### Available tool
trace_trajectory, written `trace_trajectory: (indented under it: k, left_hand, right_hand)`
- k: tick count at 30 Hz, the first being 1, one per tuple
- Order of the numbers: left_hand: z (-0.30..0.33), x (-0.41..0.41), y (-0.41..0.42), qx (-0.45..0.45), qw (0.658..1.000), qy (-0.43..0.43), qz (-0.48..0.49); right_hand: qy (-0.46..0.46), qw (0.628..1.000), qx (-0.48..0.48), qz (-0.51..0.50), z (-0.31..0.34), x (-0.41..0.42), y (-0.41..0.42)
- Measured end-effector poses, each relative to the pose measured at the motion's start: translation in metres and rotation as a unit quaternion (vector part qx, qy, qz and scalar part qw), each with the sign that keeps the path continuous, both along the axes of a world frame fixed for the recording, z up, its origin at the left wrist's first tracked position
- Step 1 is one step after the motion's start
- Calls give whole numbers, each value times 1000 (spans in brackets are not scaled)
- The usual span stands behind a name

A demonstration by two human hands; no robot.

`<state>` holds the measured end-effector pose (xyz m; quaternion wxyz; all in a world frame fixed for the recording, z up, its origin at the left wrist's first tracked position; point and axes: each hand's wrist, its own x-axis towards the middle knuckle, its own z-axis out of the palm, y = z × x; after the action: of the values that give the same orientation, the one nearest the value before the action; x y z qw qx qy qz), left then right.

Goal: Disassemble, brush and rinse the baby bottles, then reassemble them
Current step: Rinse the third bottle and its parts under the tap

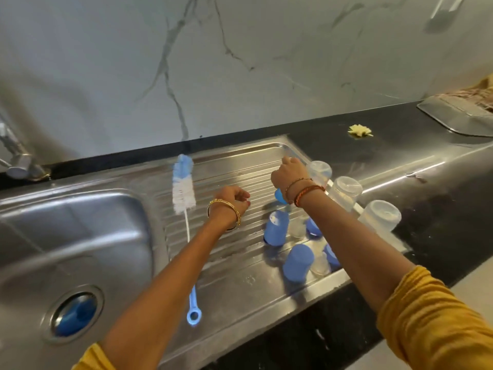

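Steel ribs of the drainboard [226, 166] carry the washed parts: three clear bottle bodies [345, 190] are stood upside down in a row along its right edge, and blue caps [297, 263] and small clear pieces are grouped just in front of them. The right hand [289, 174] is held over the far end of that row, fingers curled; a blue part [280, 196] shows beneath the wrist, but whether it is gripped cannot be told. The farthest bottle body [320, 172] lies just to the right of this hand, almost touching it, so it is judged the piece to be taken for reassembly. The left hand [233, 200] is loosely curled above the ribs and nothing is seen held in it. The bottle brush [184, 193] is laid to its left, its long axis running from bristles at the back to the handle loop at the front. The right hand is the nearer one to every bottle part.
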<state>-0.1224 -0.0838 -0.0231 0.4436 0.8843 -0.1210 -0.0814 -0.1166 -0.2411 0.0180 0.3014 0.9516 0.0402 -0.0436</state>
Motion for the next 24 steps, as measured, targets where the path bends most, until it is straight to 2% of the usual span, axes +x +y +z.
trace_trajectory:
  k: [6, 17, 21, 24]
  left_hand:
    - [-6, 4, -9, 26, 1000, -5, 14]
    - [-5, 2, -10, 21, 1000, -9, 19]
    - [-2, 2, 3, -2, 997, -18, 72]
    - [4, 3, 27, -24, 989, -32, 140]
  right_hand:
    - [22, 999, -40, 1, -14, 2, -8]
    - [21, 999, -25, 9, -4, -5, -7]
    - [-9, 999, 53, 3, 25, -7, 6]
    - [-32, 975, 219, 27, 56, -3, 38]
